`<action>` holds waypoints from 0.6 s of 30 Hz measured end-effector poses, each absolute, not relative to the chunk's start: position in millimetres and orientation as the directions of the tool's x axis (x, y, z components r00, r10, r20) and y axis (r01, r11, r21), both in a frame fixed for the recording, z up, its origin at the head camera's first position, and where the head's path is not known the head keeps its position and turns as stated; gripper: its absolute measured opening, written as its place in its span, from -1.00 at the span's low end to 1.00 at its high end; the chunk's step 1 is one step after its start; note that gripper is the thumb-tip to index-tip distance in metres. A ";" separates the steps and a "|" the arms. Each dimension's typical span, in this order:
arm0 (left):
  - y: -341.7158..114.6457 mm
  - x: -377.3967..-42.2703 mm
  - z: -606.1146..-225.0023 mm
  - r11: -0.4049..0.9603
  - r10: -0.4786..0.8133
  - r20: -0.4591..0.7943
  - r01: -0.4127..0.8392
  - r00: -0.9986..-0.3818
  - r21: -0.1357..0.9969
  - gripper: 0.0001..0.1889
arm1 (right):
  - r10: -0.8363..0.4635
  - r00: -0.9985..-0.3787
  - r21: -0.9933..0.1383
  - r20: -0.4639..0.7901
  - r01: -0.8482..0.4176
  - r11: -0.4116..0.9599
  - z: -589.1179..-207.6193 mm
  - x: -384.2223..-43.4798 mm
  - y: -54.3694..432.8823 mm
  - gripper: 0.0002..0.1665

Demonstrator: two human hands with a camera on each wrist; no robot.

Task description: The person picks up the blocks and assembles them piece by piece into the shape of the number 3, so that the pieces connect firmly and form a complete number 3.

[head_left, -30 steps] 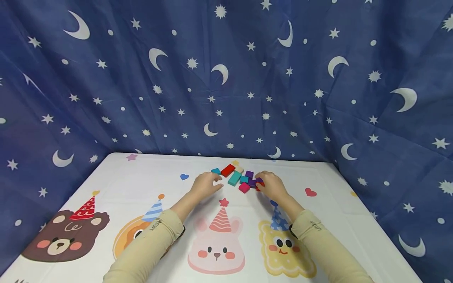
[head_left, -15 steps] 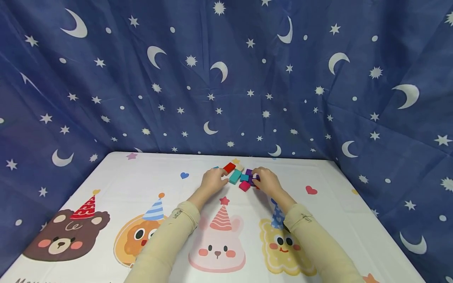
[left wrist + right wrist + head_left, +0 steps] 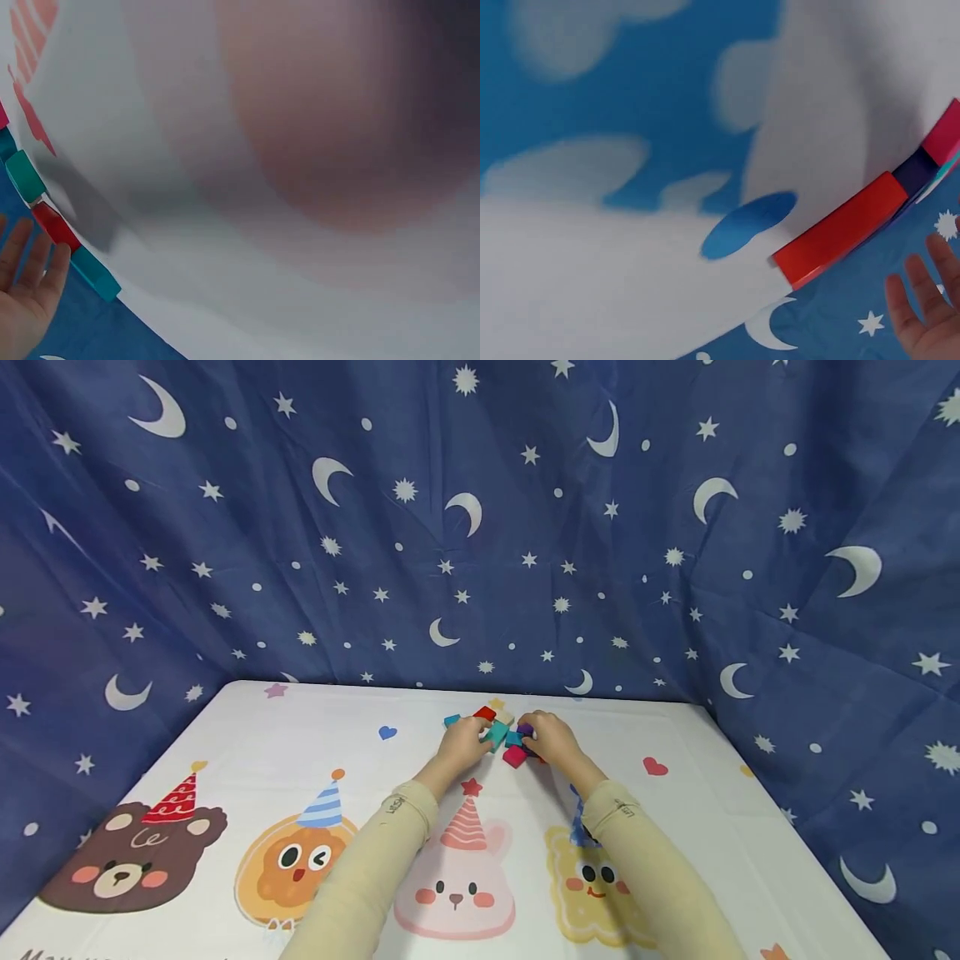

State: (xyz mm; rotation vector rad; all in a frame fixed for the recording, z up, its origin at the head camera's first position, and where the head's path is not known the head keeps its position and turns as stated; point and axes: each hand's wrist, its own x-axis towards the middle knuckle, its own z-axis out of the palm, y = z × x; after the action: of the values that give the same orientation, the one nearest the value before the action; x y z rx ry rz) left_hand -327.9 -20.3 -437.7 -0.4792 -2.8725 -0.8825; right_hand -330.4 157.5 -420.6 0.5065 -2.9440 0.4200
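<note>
With the small blue block [image 3: 513, 739] as the centre of a clock laid over the head view, the left hand [image 3: 461, 748] lies at 9 o'clock and the right hand [image 3: 555, 742] at 3 o'clock, facing each other across a loose group of coloured blocks. The left fingers are extended and spread, the tips beside the red block [image 3: 485, 713] at 10 o'clock, the thumb close to the teal block [image 3: 497, 733], also near 10; whether they touch cannot be told. The right fingers are loosely extended too, reaching over the purple block [image 3: 526, 728] at 2 o'clock; contact there is hidden. A cream block [image 3: 506, 717] sits at 11 o'clock, a pink block [image 3: 514, 757] at 6, and another blue block [image 3: 452, 720] farther out, between 9 and 10. In the right wrist view a long orange-red block [image 3: 840, 229] shows whole; in the head view only a sliver peeks out at 4 o'clock, under the right hand. Everything rests on a white tablecloth [image 3: 300, 735], printed with a rabbit [image 3: 456, 893] at 7 o'clock and a red heart [image 3: 655, 766] at 3. A blue curtain [image 3: 495, 452] with moons and stars fills 12 o'clock.
</note>
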 end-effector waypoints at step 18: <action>-5.5 -332.1 -431.7 0.911 0.160 0.026 0.157 -0.987 0.382 -0.56 | -0.305 -0.952 -0.331 0.029 -0.297 0.896 -425.7 -349.8 151.5 -0.71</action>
State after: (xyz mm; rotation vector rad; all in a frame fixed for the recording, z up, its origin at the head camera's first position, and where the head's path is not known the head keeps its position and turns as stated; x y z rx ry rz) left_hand -332.1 -5.5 -431.7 -0.2553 -3.0766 -0.6145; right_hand -349.8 151.5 -425.7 0.4888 -3.0816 0.5318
